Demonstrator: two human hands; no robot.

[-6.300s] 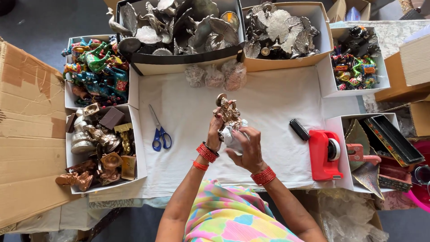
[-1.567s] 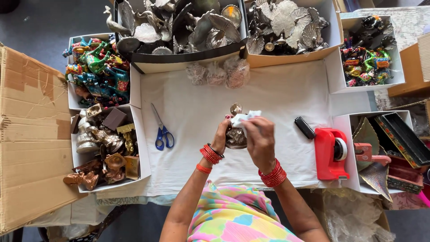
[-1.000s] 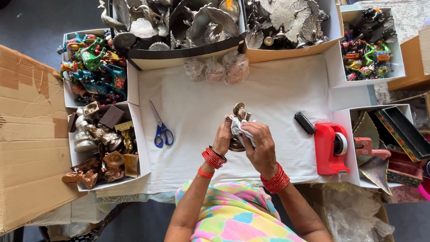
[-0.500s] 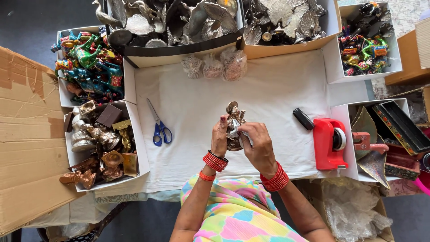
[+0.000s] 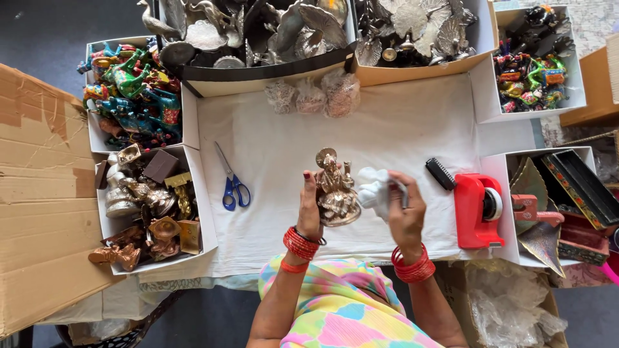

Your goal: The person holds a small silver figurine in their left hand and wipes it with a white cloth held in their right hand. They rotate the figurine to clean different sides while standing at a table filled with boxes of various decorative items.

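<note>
**Metal figurine held for wiping above the white-covered bench**

The fingers (image 5: 308, 193) of the left hand (image 5: 310, 212) were closed around a brass-coloured figurine (image 5: 335, 190), held upright above the white cloth (image 5: 387, 129) on the bench. The right hand (image 5: 405, 216) gripped a crumpled white rag (image 5: 376, 192) just beside the figurine's right flank; contact could not be confirmed. Red bangles (image 5: 298, 243) circled both wrists. Blue-handled scissors (image 5: 231, 180) lay to the left on the cloth; a black brush (image 5: 441, 174) and a red tape dispenser (image 5: 476, 209) lay to the right. Three small clear bags (image 5: 314, 95) sat at the far edge. Open boxes ringed the cloth: bronze figures (image 5: 145, 206), painted animals (image 5: 132, 90), silver birds (image 5: 258, 29).
</note>
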